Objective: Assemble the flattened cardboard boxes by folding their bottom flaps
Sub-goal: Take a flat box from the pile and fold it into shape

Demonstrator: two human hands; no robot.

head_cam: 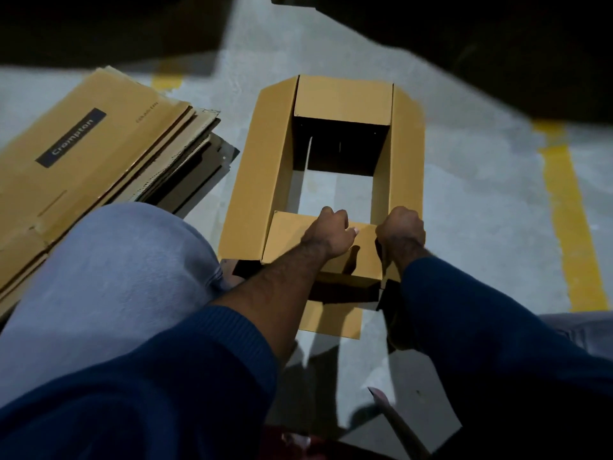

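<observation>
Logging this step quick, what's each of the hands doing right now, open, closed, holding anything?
Left hand: closed in a fist, pressing on the near flap of the box.
Right hand: closed in a fist at the flap's right end; any grip cannot be told.

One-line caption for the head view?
Both hands press a near flap of an open cardboard box on the floor.

**Warehouse / packing floor**

Bare grey concrete floor [481,200] with painted yellow lane stripe [570,227] right of the right hand [401,227]. Stack of flattened brown cardboard cartons [99,154] with a printed brand label, left of the left hand [331,232]. Dim lighting, dark unlit zones beyond both hands. Work done at floor level.
</observation>
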